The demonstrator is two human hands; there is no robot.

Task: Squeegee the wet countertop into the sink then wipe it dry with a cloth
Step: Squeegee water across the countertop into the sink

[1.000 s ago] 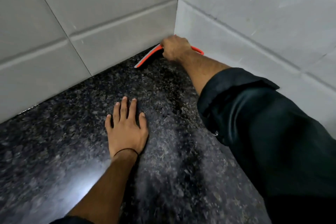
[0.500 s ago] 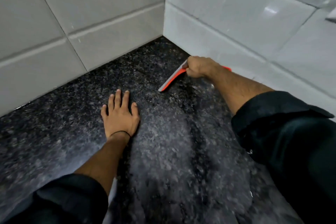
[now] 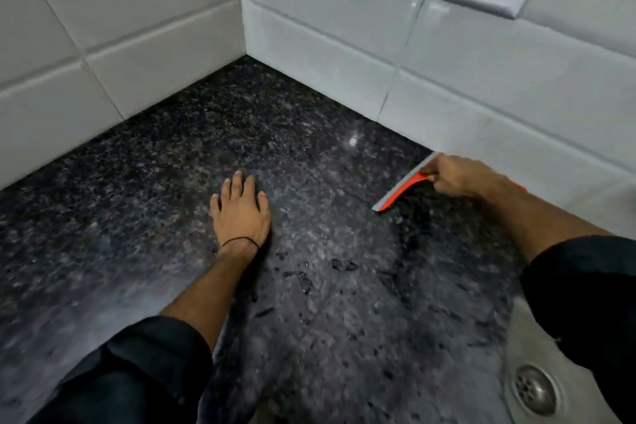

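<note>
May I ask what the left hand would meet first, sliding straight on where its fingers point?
Probably the white tiled wall near the corner; only black speckled granite countertop lies before the left hand.

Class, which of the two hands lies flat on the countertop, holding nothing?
The left hand, fingers straight, palm down on the dark countertop. The right hand instead grips the orange squeegee beside the tiled wall.
</note>
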